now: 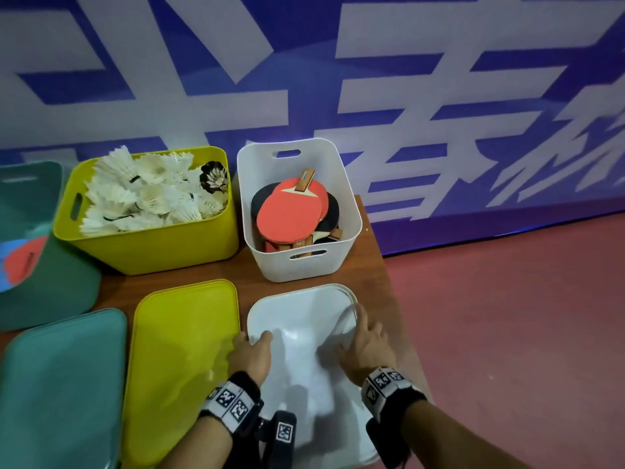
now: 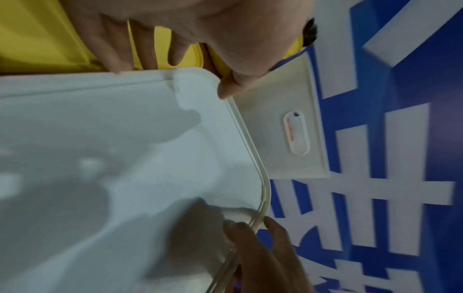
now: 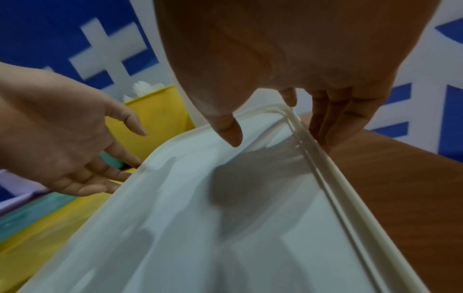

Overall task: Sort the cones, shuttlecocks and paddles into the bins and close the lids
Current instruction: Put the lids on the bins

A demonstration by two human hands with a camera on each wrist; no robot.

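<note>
A white lid [image 1: 304, 319] lies at the table's front right, below the white bin [image 1: 345, 204] that holds several red and black paddles [image 1: 287, 214]. My left hand [image 1: 253, 340] touches the lid's left edge with straight fingers [image 3: 120, 156], the thumb off the surface. My right hand [image 1: 358, 330] pinches the lid's right rim [image 2: 260, 198], fingers [image 3: 323, 119] down behind it and thumb over the top. That side looks slightly raised. The yellow bin [image 1: 152, 248] is heaped with white shuttlecocks [image 1: 148, 191].
A yellow lid [image 1: 182, 350] and a teal lid [image 1: 61, 384] lie flat left of the white one. A teal bin [image 1: 50, 292] stands at the far left with red and blue shapes showing. The table edge [image 1: 382, 275] runs close on the right, over red floor.
</note>
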